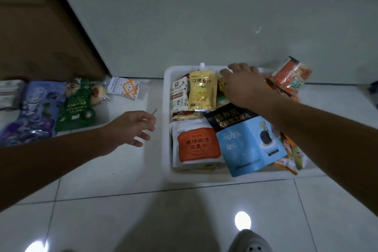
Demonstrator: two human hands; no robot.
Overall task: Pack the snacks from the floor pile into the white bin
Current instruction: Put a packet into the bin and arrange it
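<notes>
- Snacks (222,87) at the far end of the bin (167,139) lie under the right hand (243,86); it is palm down, fingers stretched and spread over them, fingertips near the far rim.
- Left hand (133,127) hangs above the floor (122,210) between the bin and the pile (61,108); its fingers are loosely curled and hold nothing.
- Just left of the right hand a yellow pouch (202,90) with a white spout lies flat; a red-and-white packet (179,94) sits beside it, against the bin's left wall.
- Under the right forearm a blue-and-black bag (245,143) lies tilted on top, its lower corner over the near rim; an orange-and-white pouch (196,145) lies just left of it.
- An orange packet (290,75) sticks up over the bin's far right corner; more orange and green packets along the right side are partly hidden by the arm.
- The pile lies well left of the bin: a purple bag (34,112); a green bag (76,104) touching it; a small bun packet (99,93); a white packet (125,88) with an orange pattern, nearest the bin.
- A brown door (41,26) stands behind the pile; a pale wall (204,16) rises behind the bin; a grey shoe (249,241) shows at the bottom edge.
</notes>
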